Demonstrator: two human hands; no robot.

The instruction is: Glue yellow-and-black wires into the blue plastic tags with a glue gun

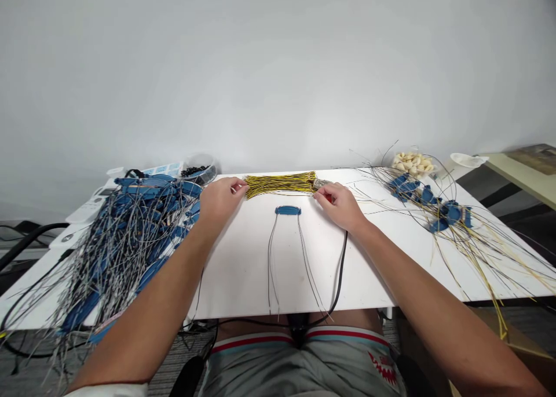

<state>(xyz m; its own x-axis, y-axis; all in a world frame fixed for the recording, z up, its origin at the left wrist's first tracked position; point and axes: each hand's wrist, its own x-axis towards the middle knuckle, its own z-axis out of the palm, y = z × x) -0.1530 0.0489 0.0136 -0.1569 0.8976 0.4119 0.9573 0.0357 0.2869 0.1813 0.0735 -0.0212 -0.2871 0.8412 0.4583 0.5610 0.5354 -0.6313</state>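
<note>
The left hand (220, 199) is pinching the left end of a bundle of yellow and black wires (281, 183), with the fingers closed on it. The right hand (341, 203) is touching the right end of the same bundle, and its grip is also looking closed there, but it is hard to tell if it is grasping the wires or the small grey piece at that end. The bundle is lying flat across the far middle of the white worktop (243, 269), between the two hands.

Just in front of the bundle, a small blue connector (288, 210) is lying with thin dark wires running from it towards the near edge. A thicker black cable (341, 272) is passing under the right wrist. On the left, a big pile of blue connectors with grey wires (125, 235) is covering the worktop. On the right, a smaller group of blue connectors with yellow wires (438, 211) is lying, and behind it a heap of pale small pieces (412, 163).
</note>
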